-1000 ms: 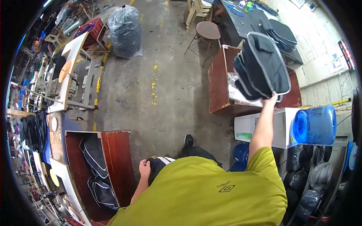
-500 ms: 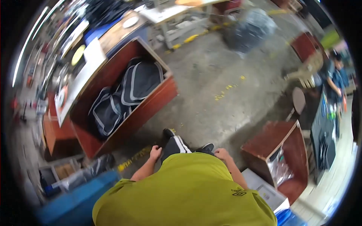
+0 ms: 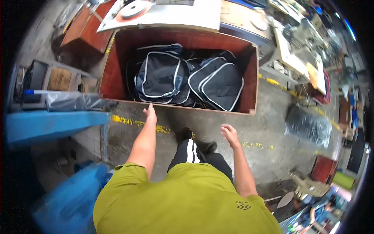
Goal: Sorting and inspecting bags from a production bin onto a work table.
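In front of me stands a long reddish-brown wooden bin [image 3: 249, 78], holding several black fabric pieces with pale piping that look like bag panels. One stack of black panels [image 3: 160, 76] lies left of the middle, and another pile of black panels [image 3: 220, 85] leans to its right. My left hand [image 3: 150, 113] reaches forward to just short of the bin's near edge, fingers stretched out and holding nothing. Farther right, my right hand [image 3: 230, 134] hangs over the floor below the bin, empty, with its fingers apart.
A white table [image 3: 171, 15] with a round reel [image 3: 134, 9] adjoins the bin's far side. At left are a blue bench [image 3: 58, 126] and a plastic-wrapped bundle [image 3: 74, 100]. A big plastic-wrapped bundle [image 3: 307, 126] rests on the floor at right, near a sewing table [image 3: 292, 58].
My view has swung left, so the bin now lies straight ahead. Both arms have risen from my sides and stretch forward, and the hands have opened.
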Demonstrator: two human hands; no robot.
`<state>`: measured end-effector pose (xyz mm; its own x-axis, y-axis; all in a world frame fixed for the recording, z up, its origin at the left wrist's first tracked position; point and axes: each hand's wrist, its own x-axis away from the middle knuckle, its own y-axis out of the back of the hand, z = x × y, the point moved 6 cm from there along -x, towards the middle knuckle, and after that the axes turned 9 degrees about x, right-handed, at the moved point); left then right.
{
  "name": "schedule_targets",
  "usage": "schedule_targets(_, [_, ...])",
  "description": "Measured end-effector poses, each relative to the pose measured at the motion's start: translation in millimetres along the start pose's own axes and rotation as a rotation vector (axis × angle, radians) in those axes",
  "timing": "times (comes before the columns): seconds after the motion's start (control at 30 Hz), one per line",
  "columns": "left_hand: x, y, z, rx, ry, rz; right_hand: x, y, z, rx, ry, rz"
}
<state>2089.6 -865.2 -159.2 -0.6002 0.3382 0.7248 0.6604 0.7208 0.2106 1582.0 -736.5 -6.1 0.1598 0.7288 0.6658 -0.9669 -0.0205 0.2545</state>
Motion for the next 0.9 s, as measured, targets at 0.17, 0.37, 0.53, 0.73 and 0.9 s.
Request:
schedule_targets(0.17, [-44.4,-32.8,-5.2,0.31,0.16,-0.3,-118.4,-147.8,99.5,-0.036,-0.014,0.32])
schedule_targets(0.37, [-20.2,-48.0,-22.7,0.15,0.186,-0.65,-260.0,-269.4,88.3,-0.04,-0.215,0.298])
schedule_targets(0.53, [-11.1,-38.2,-32.7,0.149,0.107,-0.681,-303.1,-372.3,112.7,-0.2,-0.648,0.448])
schedule_targets(0.73, [-33.6,-37.4,-12.0,0.333,0.011,-0.722,-377.7,-408.0,351.7,-0.332,-0.08,0.411])
schedule_targets(0.9, [-32.2,-42.0,-7.2,0.146,0.025,-0.609,-349.7,-374.7,446.4,-0.557,-0.096,0.906])
